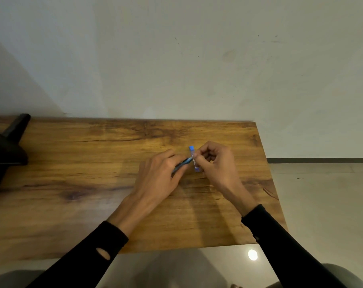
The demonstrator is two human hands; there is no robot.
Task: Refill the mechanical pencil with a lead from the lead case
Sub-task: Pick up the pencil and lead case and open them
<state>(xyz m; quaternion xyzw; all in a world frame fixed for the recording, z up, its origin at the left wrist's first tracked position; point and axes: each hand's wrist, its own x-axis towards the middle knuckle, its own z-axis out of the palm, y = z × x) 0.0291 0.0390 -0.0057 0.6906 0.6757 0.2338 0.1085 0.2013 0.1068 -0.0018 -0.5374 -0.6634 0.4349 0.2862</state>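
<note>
My left hand (163,175) grips a dark mechanical pencil (181,164) with a blue end, which points up and right toward my right hand. A small blue lead case (192,149) lies on the wooden table (93,163) just behind the two hands, partly hidden by my fingers. My right hand (214,163) has its thumb and fingertips pinched together right at the pencil's end. Whatever sits in that pinch is too small to make out. Both hands hover over the right half of the table.
A black object with a slanted leg (8,150) stands at the table's left edge. The table's far edge meets a pale wall. Its right edge (267,173) drops to a light floor. My black sleeves (280,242) reach in from below.
</note>
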